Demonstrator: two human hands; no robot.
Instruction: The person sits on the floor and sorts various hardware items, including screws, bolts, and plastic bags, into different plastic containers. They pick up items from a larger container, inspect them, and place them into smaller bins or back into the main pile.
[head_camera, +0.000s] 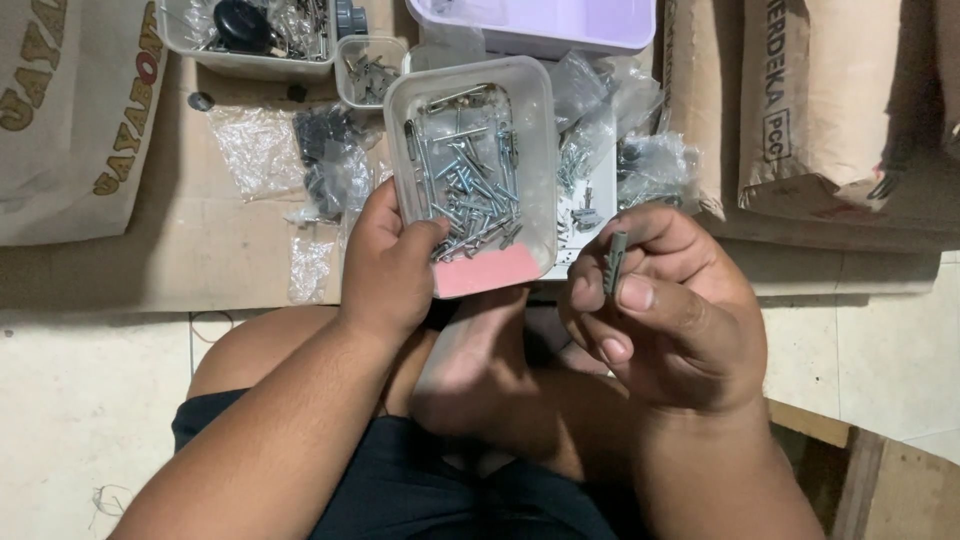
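Note:
My left hand (388, 262) grips the near left edge of a clear rectangular plastic tub (538, 150) that holds several silver screws and bolts (468, 185) and shows a pink patch at its near end. The tub is lifted and tilted toward me. My right hand (668, 300) is to the right of the tub and pinches a small grey plastic wall plug (615, 262) upright between thumb and fingers. My crossed legs and a bare foot lie below both hands.
Clear plastic bags of small hardware (335, 165) lie on flattened cardboard (120, 260). Another clear tub of parts (250, 35) and a small cup of screws (368, 72) stand at the back, beside a lilac container (540, 25). Paper sacks (820, 100) lie right and left.

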